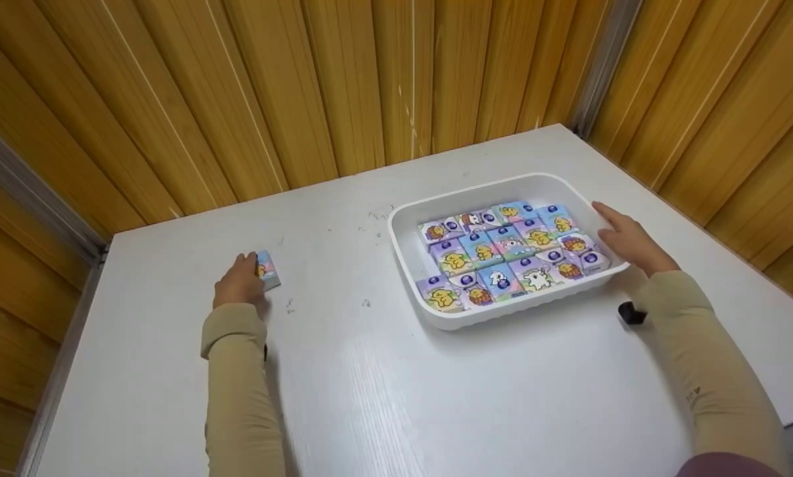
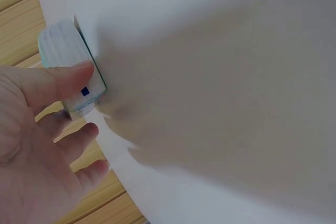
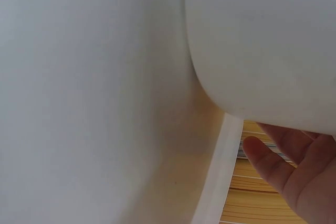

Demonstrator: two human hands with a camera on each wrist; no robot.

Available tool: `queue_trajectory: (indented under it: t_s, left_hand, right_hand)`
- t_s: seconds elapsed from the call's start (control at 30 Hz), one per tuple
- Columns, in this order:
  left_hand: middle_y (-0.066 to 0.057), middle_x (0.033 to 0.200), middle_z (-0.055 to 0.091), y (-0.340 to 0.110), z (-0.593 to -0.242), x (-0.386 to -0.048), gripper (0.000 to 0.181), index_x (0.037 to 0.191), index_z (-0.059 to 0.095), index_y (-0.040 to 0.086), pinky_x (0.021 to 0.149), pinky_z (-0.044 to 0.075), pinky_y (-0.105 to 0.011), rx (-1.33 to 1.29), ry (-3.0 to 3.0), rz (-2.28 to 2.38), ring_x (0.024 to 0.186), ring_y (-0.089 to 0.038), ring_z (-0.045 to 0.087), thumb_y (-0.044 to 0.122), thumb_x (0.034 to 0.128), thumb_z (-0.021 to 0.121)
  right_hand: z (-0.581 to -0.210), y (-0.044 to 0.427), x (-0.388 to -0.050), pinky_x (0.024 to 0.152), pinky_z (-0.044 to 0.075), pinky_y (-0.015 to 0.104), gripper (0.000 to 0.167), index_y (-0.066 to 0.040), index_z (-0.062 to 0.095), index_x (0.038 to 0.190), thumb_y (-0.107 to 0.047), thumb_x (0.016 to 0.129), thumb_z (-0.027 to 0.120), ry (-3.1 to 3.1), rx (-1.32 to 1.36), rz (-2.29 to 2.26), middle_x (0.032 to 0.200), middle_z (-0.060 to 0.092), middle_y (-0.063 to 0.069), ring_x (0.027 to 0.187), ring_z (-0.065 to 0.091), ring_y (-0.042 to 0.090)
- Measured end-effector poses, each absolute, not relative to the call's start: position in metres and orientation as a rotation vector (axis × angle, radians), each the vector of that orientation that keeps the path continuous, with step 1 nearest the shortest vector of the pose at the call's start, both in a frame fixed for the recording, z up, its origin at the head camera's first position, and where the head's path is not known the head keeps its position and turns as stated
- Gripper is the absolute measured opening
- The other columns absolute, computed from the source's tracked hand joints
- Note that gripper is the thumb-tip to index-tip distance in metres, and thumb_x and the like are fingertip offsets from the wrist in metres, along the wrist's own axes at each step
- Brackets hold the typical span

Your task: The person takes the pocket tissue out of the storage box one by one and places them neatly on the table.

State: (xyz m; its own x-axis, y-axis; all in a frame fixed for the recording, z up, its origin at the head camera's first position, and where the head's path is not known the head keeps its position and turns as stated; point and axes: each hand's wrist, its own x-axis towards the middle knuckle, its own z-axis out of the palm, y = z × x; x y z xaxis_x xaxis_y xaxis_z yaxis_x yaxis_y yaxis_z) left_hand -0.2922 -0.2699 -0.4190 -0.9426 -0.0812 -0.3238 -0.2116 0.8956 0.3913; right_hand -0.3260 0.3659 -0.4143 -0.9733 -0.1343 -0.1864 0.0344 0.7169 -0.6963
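Note:
My left hand (image 1: 238,283) pinches a small tissue pack (image 1: 267,270) with a cartoon print, at the left part of the table. In the left wrist view the thumb presses across the pack's pale side (image 2: 63,43), and the other fingers are partly bent below. On the right stands a white plastic tray (image 1: 403,248) holding several tissue packs (image 1: 512,244) in purple, blue and pink, laid in rows. My right hand (image 1: 629,240) is at the tray's right side, its fingers extended along the rim. In the right wrist view the tray wall (image 3: 262,51) partly hides those fingers.
The white table (image 1: 343,384) carries a few dark scuff marks between the left hand and the tray. Wood-look panels (image 1: 343,79) rise behind the table and at both sides. A small black object (image 1: 631,313) shows beside the right wrist.

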Motion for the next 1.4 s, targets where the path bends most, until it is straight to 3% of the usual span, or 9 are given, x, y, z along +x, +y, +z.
queue_trajectory:
  t_s: [0.43,0.73,1.0,1.4]
  left_hand:
    - [-0.027,0.144,0.004,-0.268,-0.412,-0.285,0.062,0.14,0.009,0.0,0.1,0.012,-0.064,-0.274,2.826,0.528,0.129,-0.047,0.013,0.008,0.0886,0.041]
    - [-0.032,0.142,-0.001,-0.257,-0.386,-0.29,0.07,0.14,0.009,-0.003,0.098,0.013,-0.067,-0.253,2.828,0.506,0.126,-0.052,0.011,0.014,0.0833,0.048]
    - [-0.027,0.144,-0.006,-0.216,-0.364,-0.305,0.075,0.141,0.006,0.003,0.101,0.01,-0.063,-0.161,2.896,0.467,0.131,-0.046,0.006,0.021,0.0847,0.051]
    - [-0.015,0.149,0.007,-0.138,-0.374,-0.312,0.074,0.142,0.013,0.011,0.107,0.013,-0.054,0.172,3.06,0.433,0.136,-0.032,0.011,0.038,0.0855,0.052]
  right_hand:
    - [-0.413,0.365,-0.326,0.102,0.002,0.062,0.06,-0.023,-0.003,0.142,-0.023,0.095,0.033,2.678,-0.039,-1.094,0.147,-0.005,0.016,0.132,-0.004,0.043]
    - [-0.411,0.365,-0.327,0.102,0.001,0.062,0.06,-0.023,-0.004,0.142,-0.024,0.095,0.033,2.671,-0.033,-1.095,0.148,-0.007,0.013,0.132,-0.006,0.041]
    - [-0.413,0.366,-0.326,0.103,0.001,0.061,0.059,-0.02,-0.002,0.142,-0.02,0.095,0.033,2.675,-0.047,-1.14,0.147,-0.005,0.016,0.132,-0.005,0.043]
    - [-0.414,0.365,-0.325,0.102,0.0,0.062,0.06,-0.024,-0.003,0.142,-0.025,0.095,0.034,2.645,-0.011,-1.14,0.148,-0.008,0.013,0.132,-0.007,0.042]
